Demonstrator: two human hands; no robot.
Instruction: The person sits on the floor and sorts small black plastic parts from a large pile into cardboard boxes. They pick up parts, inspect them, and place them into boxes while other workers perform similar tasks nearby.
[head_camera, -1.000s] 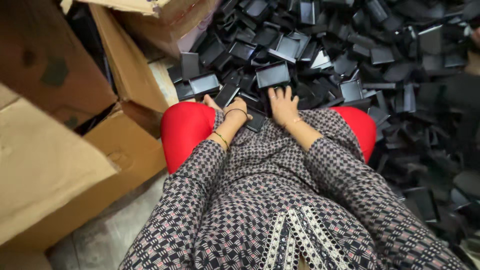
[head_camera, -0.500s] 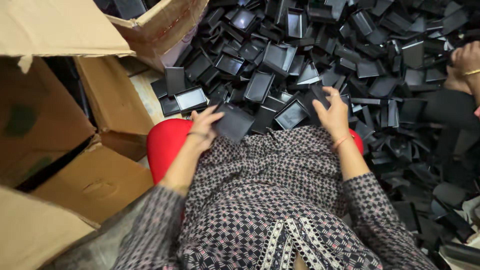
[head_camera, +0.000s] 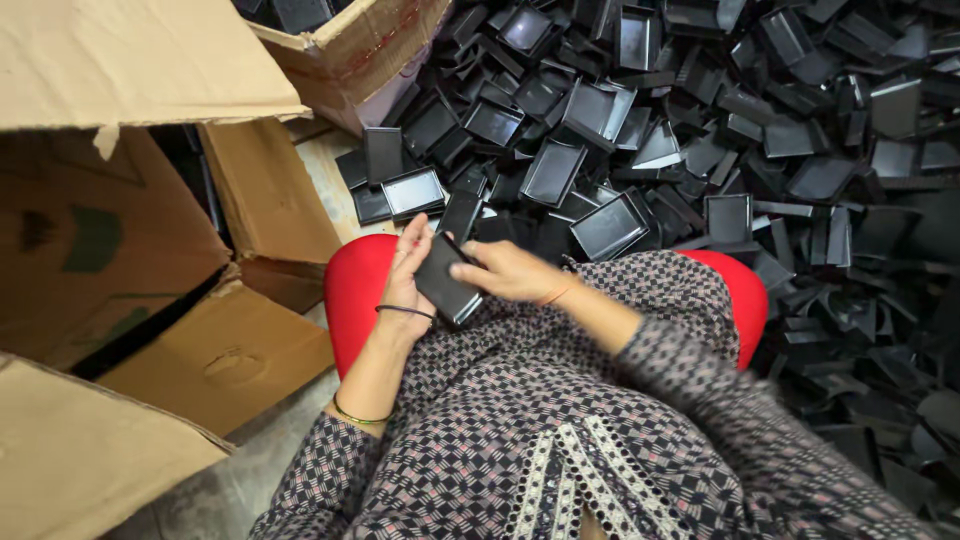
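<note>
At the bottom of the frame lies the person's lap, covered by a patterned garment (head_camera: 560, 440) of small dark and pale checks with a pale embroidered strip down its middle. Just above it, at centre, both hands meet over one black plastic tray (head_camera: 447, 283). The tray is a flat, dark rectangle with rounded corners and a matte face, tilted so one long edge runs toward the lower right of the frame. The left hand (head_camera: 407, 270) is curled partly closed along the tray's left edge, fingers pointing up the frame, a thin dark band and a slim bangle on its wrist. The right hand (head_camera: 508, 272) comes in from the right, fingers bent over the tray's upper end; it is slightly blurred, yet its grip on the tray is plain. Beneath the lap a red stool (head_camera: 352, 295) shows on either side.

On the left of the frame stand open cardboard boxes (head_camera: 120, 260), their brown flaps spread. Further up, at top centre, another cardboard box (head_camera: 375, 60) holds more black pieces. The upper right is filled by a heap of black trays (head_camera: 700, 130), shallow rectangular ones lying at all angles on the floor, some glossy where light catches them.
</note>
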